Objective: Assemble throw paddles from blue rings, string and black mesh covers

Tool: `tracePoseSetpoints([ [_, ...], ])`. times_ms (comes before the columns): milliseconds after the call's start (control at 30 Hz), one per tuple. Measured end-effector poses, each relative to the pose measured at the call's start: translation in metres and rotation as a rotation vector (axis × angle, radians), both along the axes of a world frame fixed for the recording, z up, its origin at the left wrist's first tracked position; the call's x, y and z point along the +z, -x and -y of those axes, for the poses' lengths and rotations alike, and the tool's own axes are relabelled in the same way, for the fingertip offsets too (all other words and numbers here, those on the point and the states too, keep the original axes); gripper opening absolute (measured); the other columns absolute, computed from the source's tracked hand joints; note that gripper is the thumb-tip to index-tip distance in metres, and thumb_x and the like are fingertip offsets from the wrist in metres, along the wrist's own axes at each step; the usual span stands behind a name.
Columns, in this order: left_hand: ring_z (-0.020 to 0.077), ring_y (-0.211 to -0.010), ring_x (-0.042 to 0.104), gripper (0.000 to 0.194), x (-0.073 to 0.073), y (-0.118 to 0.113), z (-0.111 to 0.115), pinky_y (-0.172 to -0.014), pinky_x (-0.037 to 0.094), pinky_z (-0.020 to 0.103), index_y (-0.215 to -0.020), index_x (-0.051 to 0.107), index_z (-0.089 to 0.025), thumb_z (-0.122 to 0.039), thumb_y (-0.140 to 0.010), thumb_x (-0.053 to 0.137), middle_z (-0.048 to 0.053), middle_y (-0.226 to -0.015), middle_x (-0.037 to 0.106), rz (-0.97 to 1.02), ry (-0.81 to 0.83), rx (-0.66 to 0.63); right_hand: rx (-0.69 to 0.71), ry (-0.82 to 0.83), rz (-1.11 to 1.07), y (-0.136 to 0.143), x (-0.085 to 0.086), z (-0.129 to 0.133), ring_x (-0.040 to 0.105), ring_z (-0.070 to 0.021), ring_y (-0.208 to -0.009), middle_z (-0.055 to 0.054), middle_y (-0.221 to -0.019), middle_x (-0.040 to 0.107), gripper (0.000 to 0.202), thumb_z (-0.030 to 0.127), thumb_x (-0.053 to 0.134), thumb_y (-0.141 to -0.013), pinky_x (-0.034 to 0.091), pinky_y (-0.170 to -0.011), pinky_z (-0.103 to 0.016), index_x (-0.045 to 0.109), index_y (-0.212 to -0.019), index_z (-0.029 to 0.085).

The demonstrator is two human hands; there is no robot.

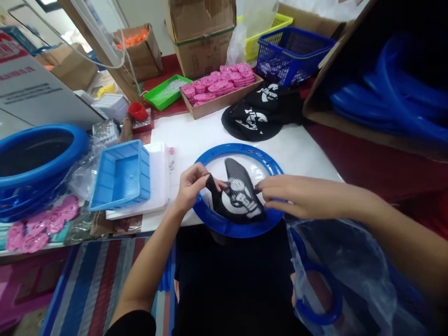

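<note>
A blue plastic ring (229, 228) lies at the table's front edge. Inside it is a folded black fabric piece (245, 186) with white and grey printing. My left hand (196, 184) pinches the fabric's left corner over the ring's left side. On the right, my right hand (280, 193) reaches over the ring with its fingertips at the fabric's right edge; its fingers are bent and partly spread, and nothing shows gripped between them. Behind the ring, black round fabric pieces (250, 119) with white printing lie on the white sheet.
Left of the ring stands a light blue bin (121, 175) by stacked blue rings (38, 163). Behind are a green tray (168, 92), a carton of pink pieces (224, 88) and a blue basket (294, 56). A carton of blue rings (385, 93) rises at right.
</note>
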State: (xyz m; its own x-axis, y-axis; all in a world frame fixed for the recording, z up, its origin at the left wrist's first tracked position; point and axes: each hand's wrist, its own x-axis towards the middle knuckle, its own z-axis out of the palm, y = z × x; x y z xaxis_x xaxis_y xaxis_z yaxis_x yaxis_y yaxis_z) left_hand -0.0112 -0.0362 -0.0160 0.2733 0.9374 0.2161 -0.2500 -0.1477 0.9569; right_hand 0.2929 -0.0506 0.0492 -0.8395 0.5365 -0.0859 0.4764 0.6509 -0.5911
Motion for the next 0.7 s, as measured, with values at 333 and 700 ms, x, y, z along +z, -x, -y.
tracePoseSetpoints([
  [333, 0.0124, -0.049, 0.049, 0.065, 0.0, -0.014, -0.005, -0.056, 0.042, 0.03, -0.058, 0.046, -0.022, -0.067, -0.103, 0.055, -0.001, -0.05, 0.053, -0.138, -0.035, -0.023, -0.312, 0.005, 0.173, 0.021, -0.033, -0.008, 0.068, -0.0265, -0.093, -0.012, -0.103, 0.074, 0.031, 0.035, 0.042, -0.11, 0.047, -0.079, -0.038, 0.067, -0.1, 0.019],
  [700, 0.0184, -0.079, 0.064, 0.058, 0.024, -0.002, 0.001, -0.076, 0.049, 0.031, -0.095, 0.074, -0.019, -0.065, -0.109, 0.041, 0.005, -0.089, 0.073, -0.907, -0.196, -0.546, -0.218, -0.34, 0.407, 0.057, -0.063, -0.027, 0.068, -0.0298, -0.091, -0.017, -0.101, 0.076, 0.026, 0.013, 0.047, -0.103, 0.038, -0.07, -0.038, 0.071, -0.113, 0.016],
])
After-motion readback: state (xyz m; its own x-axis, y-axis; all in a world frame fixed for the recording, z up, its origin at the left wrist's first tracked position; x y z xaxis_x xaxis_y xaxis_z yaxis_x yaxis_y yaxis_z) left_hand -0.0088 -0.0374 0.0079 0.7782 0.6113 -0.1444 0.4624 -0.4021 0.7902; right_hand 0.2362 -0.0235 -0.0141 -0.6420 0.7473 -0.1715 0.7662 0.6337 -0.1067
